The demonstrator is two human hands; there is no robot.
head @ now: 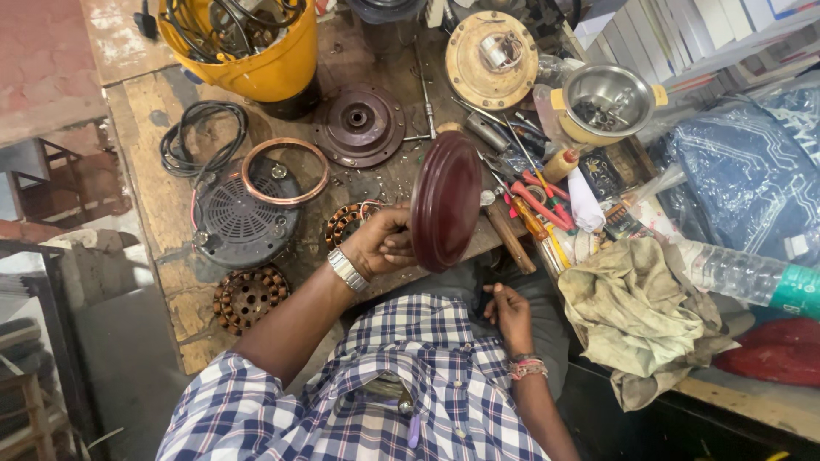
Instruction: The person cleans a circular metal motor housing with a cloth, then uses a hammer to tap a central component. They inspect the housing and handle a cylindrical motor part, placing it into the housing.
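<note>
Checked shirt [410,384] is filling the foreground; left hand [384,243] is gripping a maroon disc [446,201] edge-on, right hand [511,314] is resting loosely curled, fingertips hidden.

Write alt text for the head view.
The left hand holds a round maroon cover on edge above a cluttered wooden workbench. The right hand rests low near the lap, empty. Copper-wound stators and screwdrivers lie around.
</note>
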